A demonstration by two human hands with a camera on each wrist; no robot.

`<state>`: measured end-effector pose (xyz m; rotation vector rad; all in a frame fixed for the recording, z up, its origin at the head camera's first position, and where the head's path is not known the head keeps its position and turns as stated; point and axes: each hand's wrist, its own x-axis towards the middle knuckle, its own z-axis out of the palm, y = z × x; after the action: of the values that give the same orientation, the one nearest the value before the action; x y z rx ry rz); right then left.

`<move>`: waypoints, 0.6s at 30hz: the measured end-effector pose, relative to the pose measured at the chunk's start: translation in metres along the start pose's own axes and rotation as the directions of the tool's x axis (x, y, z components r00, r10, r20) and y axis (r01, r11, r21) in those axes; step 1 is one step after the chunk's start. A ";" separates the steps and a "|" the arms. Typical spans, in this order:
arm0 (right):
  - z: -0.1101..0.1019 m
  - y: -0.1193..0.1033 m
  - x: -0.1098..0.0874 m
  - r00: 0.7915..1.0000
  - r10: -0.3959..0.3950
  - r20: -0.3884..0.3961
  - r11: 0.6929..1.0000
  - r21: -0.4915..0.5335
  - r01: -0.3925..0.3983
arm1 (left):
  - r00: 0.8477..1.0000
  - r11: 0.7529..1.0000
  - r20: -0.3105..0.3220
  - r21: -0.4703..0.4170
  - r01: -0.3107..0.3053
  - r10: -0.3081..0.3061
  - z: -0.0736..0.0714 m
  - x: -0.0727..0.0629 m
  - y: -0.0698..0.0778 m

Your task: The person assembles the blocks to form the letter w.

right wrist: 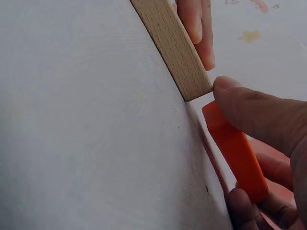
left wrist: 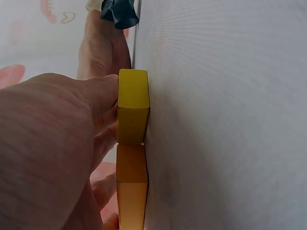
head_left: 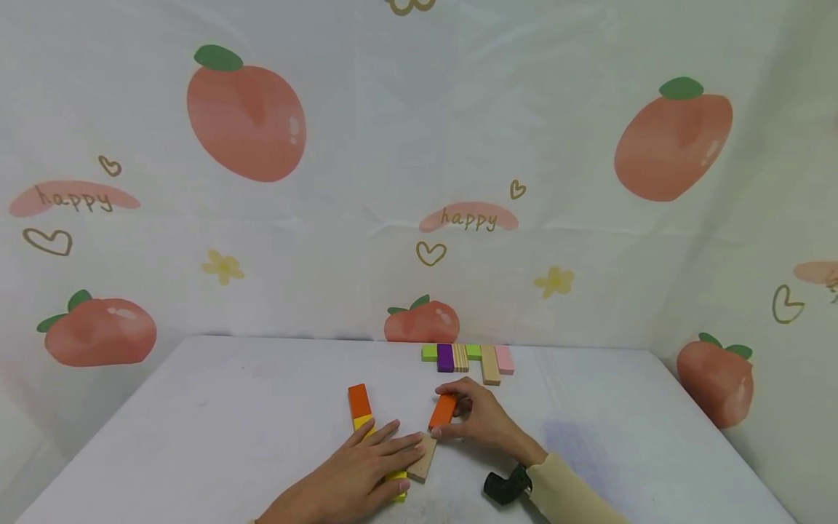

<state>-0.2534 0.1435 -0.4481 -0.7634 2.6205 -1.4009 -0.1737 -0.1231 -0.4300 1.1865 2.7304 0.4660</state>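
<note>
My right hand [head_left: 481,415] pinches an orange wooden block [head_left: 442,411] between thumb and fingers, by the far end of a plain wood block [head_left: 424,462]. In the right wrist view the orange block [right wrist: 237,155] is tilted, with a small gap to the plain block [right wrist: 175,52]. My left hand [head_left: 360,469] lies spread over the blocks with its fingers extended, touching the plain one. Under it, parts of yellow blocks [head_left: 399,499] show. Another orange block [head_left: 359,400] continues that line at the far end. The left wrist view shows a yellow block [left wrist: 133,91] and an orange-toned block [left wrist: 132,165] end to end.
Toward the back edge of the white table [head_left: 216,422] a row of blocks lies side by side: green [head_left: 429,353], purple [head_left: 445,358], striped [head_left: 460,357], green [head_left: 473,352], plain wood [head_left: 489,365] and pink [head_left: 504,359]. A fruit-printed curtain [head_left: 353,182] hangs behind.
</note>
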 end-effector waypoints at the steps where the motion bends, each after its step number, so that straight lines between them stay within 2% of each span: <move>1: 0.000 0.000 0.000 1.000 -0.003 0.001 1.000 -0.002 0.003 | 1.000 1.000 0.001 0.003 0.004 -0.004 0.000 0.000 0.000; 5: 0.001 0.000 -0.001 1.000 -0.007 0.007 1.000 -0.003 0.007 | 0.999 1.000 0.023 -0.007 0.027 -0.027 -0.001 0.000 0.002; 13: 0.002 0.002 -0.003 0.999 -0.040 0.000 0.999 0.000 0.040 | 1.000 1.000 -0.002 -0.010 -0.003 0.003 0.000 0.001 0.000; 18: 0.003 0.002 -0.002 0.996 -0.086 0.003 0.996 -0.003 0.086 | 1.000 1.000 0.006 -0.019 0.004 -0.003 0.000 0.001 -0.001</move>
<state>-0.2513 0.1431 -0.4519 -0.8885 2.6176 -1.4159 -0.1746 -0.1230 -0.4298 1.1764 2.7165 0.4871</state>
